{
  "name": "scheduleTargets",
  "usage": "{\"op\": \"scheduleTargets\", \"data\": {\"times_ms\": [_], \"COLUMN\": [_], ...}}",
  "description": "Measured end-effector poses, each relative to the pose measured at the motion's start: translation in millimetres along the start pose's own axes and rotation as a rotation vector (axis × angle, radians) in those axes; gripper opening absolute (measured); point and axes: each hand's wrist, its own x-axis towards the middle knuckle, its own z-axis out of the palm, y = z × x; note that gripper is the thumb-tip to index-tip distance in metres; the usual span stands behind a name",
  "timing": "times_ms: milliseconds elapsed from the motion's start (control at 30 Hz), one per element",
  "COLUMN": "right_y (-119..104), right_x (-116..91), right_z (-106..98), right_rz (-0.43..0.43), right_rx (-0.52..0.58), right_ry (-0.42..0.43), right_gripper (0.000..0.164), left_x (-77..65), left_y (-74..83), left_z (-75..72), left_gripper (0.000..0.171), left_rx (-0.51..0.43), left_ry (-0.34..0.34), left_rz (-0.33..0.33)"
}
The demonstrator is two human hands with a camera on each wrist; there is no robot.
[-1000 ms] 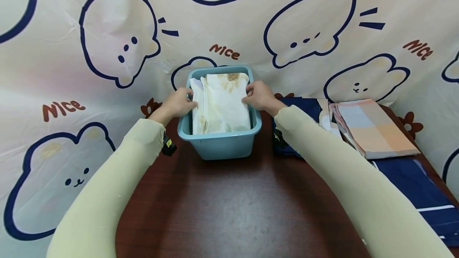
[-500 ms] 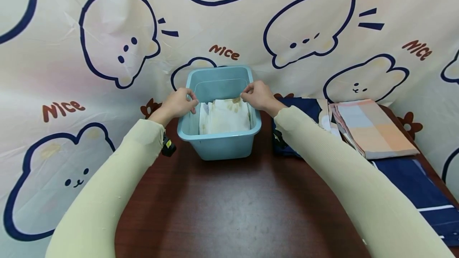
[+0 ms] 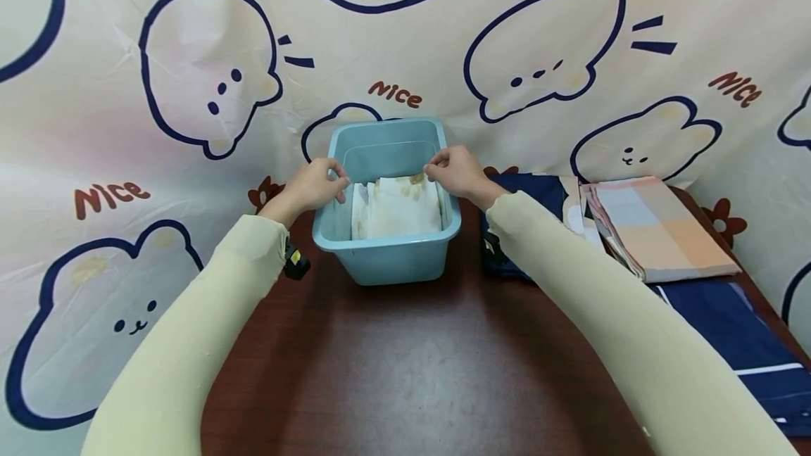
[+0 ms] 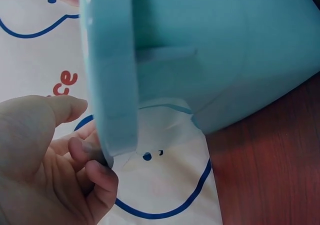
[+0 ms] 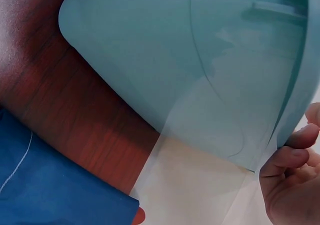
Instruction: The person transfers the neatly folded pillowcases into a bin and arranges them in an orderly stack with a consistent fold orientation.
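White folded cloth with a brown-and-yellow print (image 3: 405, 213): sits low inside a light-blue rectangular plastic bin (image 3: 393, 264), towards the near end, bare bin wall behind it. Bin stands upright on the dark-red wood-grain table (image 3: 380, 357).

Left hand (image 3: 315, 183) is over the bin's left rim, fingers loosely bent, slight gap to the thumb, no cloth in the grip. Right hand (image 3: 457, 171) is over the right rim, narrow grip, fingers bent, thumb close to fingertips; no cloth seen in it. Can't tell if the fingertips press the rim.

Handling, my guess: cloth light, soft, floppy, not fragile; folds may slip apart, so take both side edges together, all layers. Bin probably stiff, light, a bit slick; hold under the rim lip on opposite sides.

Right side of table: folded navy cloth (image 3: 538, 190) near the bin, folded pastel checked cloth (image 3: 665, 231) beyond.
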Motion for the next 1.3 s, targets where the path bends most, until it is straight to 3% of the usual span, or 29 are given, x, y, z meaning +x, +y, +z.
{"op": "scheduleTargets", "data": {"times_ms": [433,900,1300], "right_y": [4.7,9.7,13.4], "right_x": [-8.8,-18.9,-31.1], "right_z": [-6.8,-15.9,-25.8], "right_rz": [-0.055,-0.081,-0.105], "right_rx": [0.095,0.164,0.189], "right_ry": [-0.013,-0.076,-0.149], "right_gripper": [0.032,0.03,0.033], "left_x": [-1.6,-14.2,-25.9], "left_y": [-0.3,9.4,26.1], "left_z": [-1.2,0.3,9.3], "left_gripper": [0.026,0.03,0.025], "left_rx": [-0.047,-0.131,-0.162], "left_ry": [0.009,0.038,0.038], "left_rz": [0.023,0.013,0.096]}}
